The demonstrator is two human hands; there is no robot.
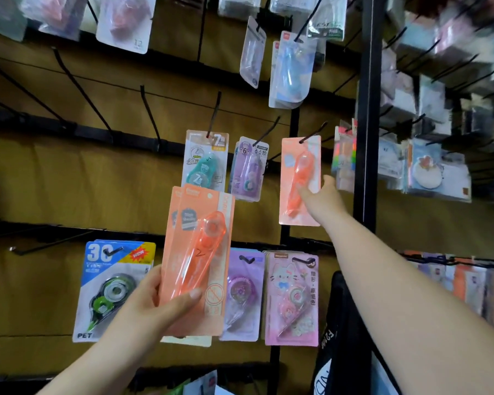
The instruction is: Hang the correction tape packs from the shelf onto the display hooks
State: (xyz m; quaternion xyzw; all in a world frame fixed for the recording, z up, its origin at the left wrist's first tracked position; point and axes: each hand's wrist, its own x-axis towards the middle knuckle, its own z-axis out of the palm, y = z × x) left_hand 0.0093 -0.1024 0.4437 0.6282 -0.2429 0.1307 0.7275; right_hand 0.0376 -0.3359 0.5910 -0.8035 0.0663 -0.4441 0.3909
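The head view looks at a brown board [69,172] with rows of black hooks.

The left hand [154,303] is low and left of centre. It grips an orange stack [197,260] of at least two correction tape packs by the lower end, with the thumb pressed across the front blister and the fingers behind the cards. The stack stands nearly upright, leaning a little to the right, and its top edge reaches the bottom of a teal pack [206,166] hanging above it.

The right hand [322,195] is stretched up and to the right, well apart from the left. It pinches the right edge of a hung pack [290,178], orange like the stack, with the thumb on the front near the blister and the fingers hidden behind the card. The hole at the top of this pack sits on a hook [311,135], and the card hangs straight down.

Between the two hands hangs a purple pack [248,169]. Below it are a blue pack [111,289] to the left of the stack and a pink pack [293,297] to its right. A black post [365,109] rises just right of the right hand.
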